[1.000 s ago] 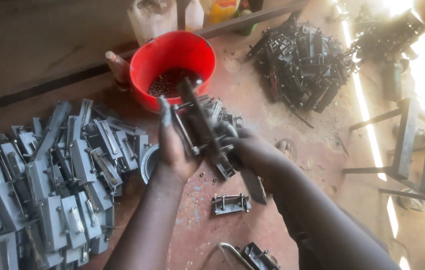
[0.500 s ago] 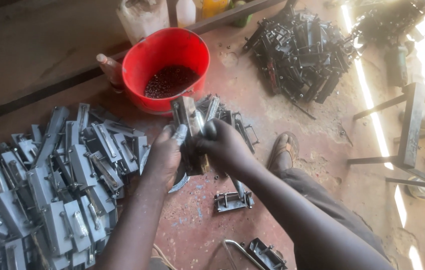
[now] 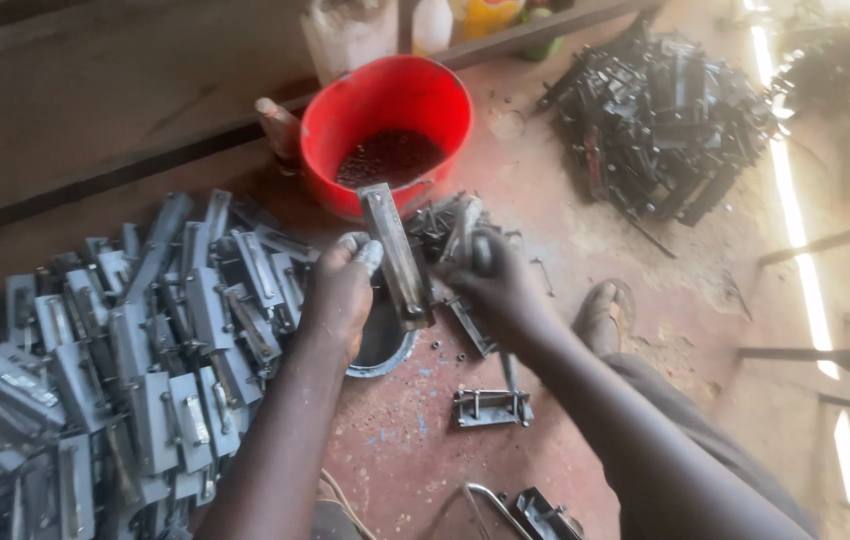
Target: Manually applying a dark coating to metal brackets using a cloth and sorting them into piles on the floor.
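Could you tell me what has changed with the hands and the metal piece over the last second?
The left hand now grips the flat metal latch plate on its own, tilted upright; the right hand has shifted off it to a darker part beside it. The red bucket and grey plate pile stayed put.

Both forearms are bare from the wrists up to the lower edge of the head view, with no sleeves, gloves, watch or rings showing on the left hand or the right hand. Below the right forearm lies a leg in dusty grey-brown cloth trousers, and the foot wears a worn, dust-coated brown sandal with a broad strap across the top
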